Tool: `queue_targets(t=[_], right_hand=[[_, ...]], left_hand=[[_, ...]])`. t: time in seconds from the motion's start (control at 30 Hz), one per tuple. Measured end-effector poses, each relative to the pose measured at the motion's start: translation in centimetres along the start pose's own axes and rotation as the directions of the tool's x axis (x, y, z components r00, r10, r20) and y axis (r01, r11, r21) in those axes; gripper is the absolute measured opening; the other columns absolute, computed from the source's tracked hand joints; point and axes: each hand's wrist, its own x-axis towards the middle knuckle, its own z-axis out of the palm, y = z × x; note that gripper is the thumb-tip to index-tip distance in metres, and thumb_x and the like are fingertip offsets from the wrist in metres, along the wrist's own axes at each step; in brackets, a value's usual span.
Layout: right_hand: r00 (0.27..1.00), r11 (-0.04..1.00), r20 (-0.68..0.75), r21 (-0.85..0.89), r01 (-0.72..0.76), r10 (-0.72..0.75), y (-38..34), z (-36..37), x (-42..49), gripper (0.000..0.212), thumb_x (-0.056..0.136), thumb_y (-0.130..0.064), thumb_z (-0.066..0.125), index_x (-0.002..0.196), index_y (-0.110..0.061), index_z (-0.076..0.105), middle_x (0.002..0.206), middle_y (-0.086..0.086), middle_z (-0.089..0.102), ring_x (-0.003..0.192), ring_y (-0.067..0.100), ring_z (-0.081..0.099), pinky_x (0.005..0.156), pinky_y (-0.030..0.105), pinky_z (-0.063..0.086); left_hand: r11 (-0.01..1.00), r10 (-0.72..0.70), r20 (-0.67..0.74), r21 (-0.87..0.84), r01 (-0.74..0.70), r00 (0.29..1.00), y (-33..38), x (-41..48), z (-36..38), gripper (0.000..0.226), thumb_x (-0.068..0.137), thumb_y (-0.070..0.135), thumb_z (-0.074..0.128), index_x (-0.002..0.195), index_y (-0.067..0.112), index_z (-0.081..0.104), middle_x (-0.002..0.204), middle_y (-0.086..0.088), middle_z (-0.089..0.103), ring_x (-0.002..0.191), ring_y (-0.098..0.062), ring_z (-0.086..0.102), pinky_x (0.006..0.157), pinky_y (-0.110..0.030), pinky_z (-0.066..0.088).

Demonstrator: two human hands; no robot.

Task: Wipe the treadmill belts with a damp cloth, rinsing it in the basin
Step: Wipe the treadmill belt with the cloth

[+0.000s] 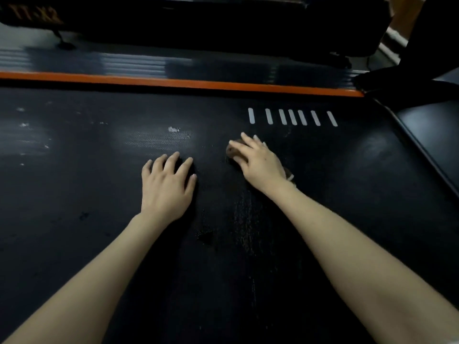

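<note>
Belt (323, 219), black, fills the view below an orange rail (173, 82). Left hand (166, 187) rests flat on the belt, fingers spread, holding nothing. Right hand (258, 162), fingers extended, presses a brown cloth (232, 151) onto the belt near white dashes (293, 117). Damp streaks between the arms suggest that strip is wiped. White specks (173, 129) and the left part appear still to be done.

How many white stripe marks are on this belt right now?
7 white stripes, side by side in one row on the belt, just short of the orange rail, beyond the right hand pressing the cloth. None appears hidden.
</note>
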Motion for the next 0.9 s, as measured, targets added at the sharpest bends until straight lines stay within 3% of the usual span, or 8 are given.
queue_targets(t=[0.1,0.3,0.43,0.53,0.63,0.77,0.83,0.9], right_hand=[[0.999,0.999,-0.03,-0.012,-0.03,0.029,-1.6,0.7,-0.1,0.043,0.097,-0.025,0.047,0.139,-0.027,0.044,0.154,0.004,0.027,0.14,0.04,0.021,0.112,0.047,0.027],[0.859,0.864,0.09,0.08,0.498,-0.504,-0.2,0.0,-3.4,0.042,0.09,-0.032,0.044,0.129,-0.026,0.057,0.143,0.005,0.045,0.129,0.037,0.043,0.102,0.047,0.038],[0.998,0.998,-0.02,-0.023,0.06,-0.06,3.1,-0.1,5.3,0.04,0.095,-0.023,0.051,0.134,-0.032,0.05,0.15,0.002,0.035,0.138,0.033,0.031,0.11,0.045,0.029],[0.979,0.984,-0.101,0.0,-0.179,0.178,2.6,0.6,8.7,0.038,0.097,-0.027,0.048,0.135,-0.033,0.048,0.152,-0.003,0.031,0.141,0.033,0.023,0.111,0.044,0.029],[0.995,0.998,-0.08,0.016,0.065,-0.063,-0.1,2.0,5.5,0.038,0.094,-0.021,0.049,0.132,-0.026,0.054,0.149,0.005,0.036,0.136,0.039,0.031,0.111,0.044,0.03],[0.891,0.891,0.067,0.103,0.442,-0.45,-0.7,1.1,0.9,0.042,0.089,-0.029,0.046,0.13,-0.028,0.055,0.146,0.001,0.042,0.132,0.035,0.04,0.105,0.043,0.035],[0.92,0.92,0.04,0.025,0.39,-0.391,1.9,0.3,3.1,0.039,0.092,-0.024,0.049,0.13,-0.028,0.056,0.145,0.003,0.043,0.131,0.033,0.043,0.107,0.044,0.034],[0.996,0.997,-0.057,-0.02,0.071,-0.072,5.2,-0.5,6.7,0.039,0.095,-0.02,0.051,0.132,-0.031,0.053,0.148,0.001,0.038,0.133,0.033,0.037,0.107,0.043,0.032]], left_hand=[[0.998,-0.055,0.058,0.008,0.055,0.997,-0.5,1.4,0.1,0.051,0.1,0.043,0.03,0.146,0.022,0.036,0.154,-0.011,0.029,0.142,-0.034,0.019,0.114,-0.053,0.006],[0.997,-0.069,0.099,-0.01,0.07,0.993,-0.9,3.0,1.1,0.055,0.099,0.045,0.021,0.151,0.027,0.016,0.16,-0.004,0.01,0.146,-0.034,0.0,0.114,-0.057,-0.003],[0.996,-0.084,0.119,0.011,0.083,0.989,-0.8,2.9,1.4,0.055,0.1,0.047,0.012,0.152,0.029,0.01,0.16,-0.002,0.004,0.146,-0.032,-0.004,0.114,-0.056,-0.005],[0.996,-0.09,0.117,0.007,0.09,0.989,-0.5,3.0,1.3,0.056,0.099,0.047,0.007,0.152,0.03,0.008,0.16,-0.002,0.003,0.146,-0.032,-0.005,0.115,-0.056,-0.006],[0.995,-0.096,0.121,0.015,0.095,0.988,-0.6,3.0,1.4,0.064,0.092,0.052,-0.004,0.152,0.031,0.006,0.16,-0.001,0.003,0.146,-0.031,-0.005,0.115,-0.055,-0.006],[0.996,-0.083,0.131,0.022,0.081,0.988,-0.9,3.0,1.6,0.081,0.077,0.056,-0.018,0.151,0.032,0.005,0.16,0.0,0.002,0.146,-0.03,-0.006,0.114,-0.054,-0.006],[0.997,-0.082,0.146,0.012,0.081,0.986,-1.0,3.1,1.6,0.083,0.074,0.057,-0.019,0.151,0.034,0.004,0.16,0.001,0.001,0.146,-0.029,-0.007,0.115,-0.053,-0.007],[0.996,-0.084,0.162,-0.002,0.086,0.983,-1.1,3.1,1.2,0.086,0.072,0.059,-0.019,0.151,0.036,0.005,0.16,0.003,0.001,0.146,-0.028,-0.007,0.115,-0.052,-0.007]])
